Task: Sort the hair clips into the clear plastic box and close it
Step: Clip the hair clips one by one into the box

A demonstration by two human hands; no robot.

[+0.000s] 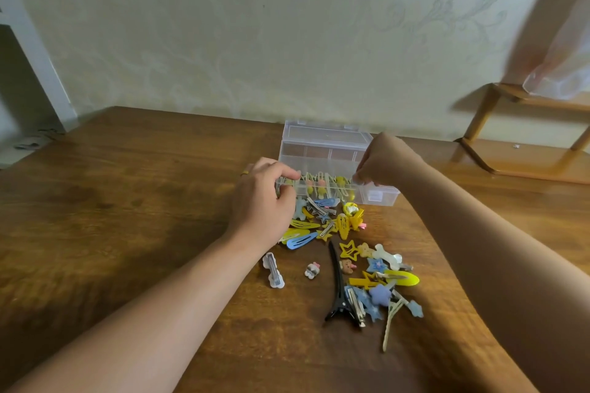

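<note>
A clear plastic box [378, 196] stands open at the far middle of the wooden table, its lid [325, 137] tilted up behind it. Several yellow and pink clips lie in its compartments [322, 187]. My left hand [265, 201] rests on the box's left front edge, fingers curled over the rim. My right hand [380, 166] hovers over the box's right side, fingertips pinched together on something too small to identify. A loose pile of yellow and blue hair clips [332, 220] lies in front of the box, and a second pile [380, 284] with a long black clip [338, 290] lies nearer me.
A white clip [273, 269] and a small figure clip [312, 269] lie apart to the left of the piles. A wooden rack [523, 137] stands at the back right with a plastic bag [562, 73] on it. The wall runs close behind the box.
</note>
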